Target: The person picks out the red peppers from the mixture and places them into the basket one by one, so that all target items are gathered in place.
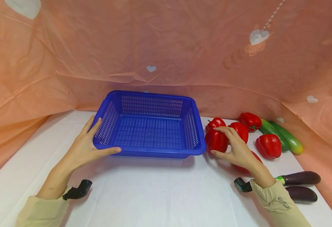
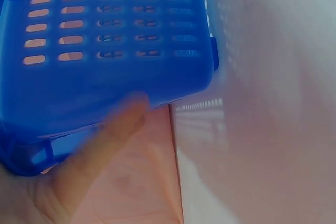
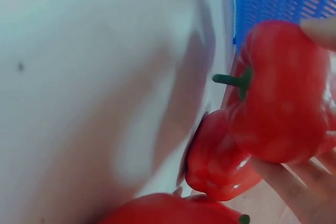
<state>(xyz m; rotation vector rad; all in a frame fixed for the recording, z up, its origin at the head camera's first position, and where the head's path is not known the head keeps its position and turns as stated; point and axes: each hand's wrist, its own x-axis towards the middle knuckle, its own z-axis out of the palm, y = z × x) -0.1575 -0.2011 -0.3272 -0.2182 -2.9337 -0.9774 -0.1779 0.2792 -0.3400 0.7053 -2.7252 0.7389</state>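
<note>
A blue plastic basket (image 1: pixel 149 150) with slotted walls sits on the white table, its inside bare. My left hand (image 1: pixel 83 148) lies at its near left corner, fingers stretched along the left rim and thumb along the front rim. In the left wrist view the thumb (image 2: pixel 105 145) is blurred beside the basket wall (image 2: pixel 105 87). Just right of the basket, my right hand (image 1: pixel 237 149) grips a red bell pepper (image 1: pixel 215 141) between thumb and fingers. The right wrist view shows this pepper (image 3: pixel 283 98) with its green stem, in front of another red pepper (image 3: pixel 218 156).
More red bell peppers stand behind and right of my right hand, such as one pepper (image 1: pixel 268 146); another (image 1: pixel 242 169) is partly hidden under the wrist. Two green cucumber-like vegetables (image 1: pixel 288 135) lie at the right edge, and two eggplants (image 1: pixel 302 178) nearer. An orange cloth (image 1: pixel 166 47) hangs behind.
</note>
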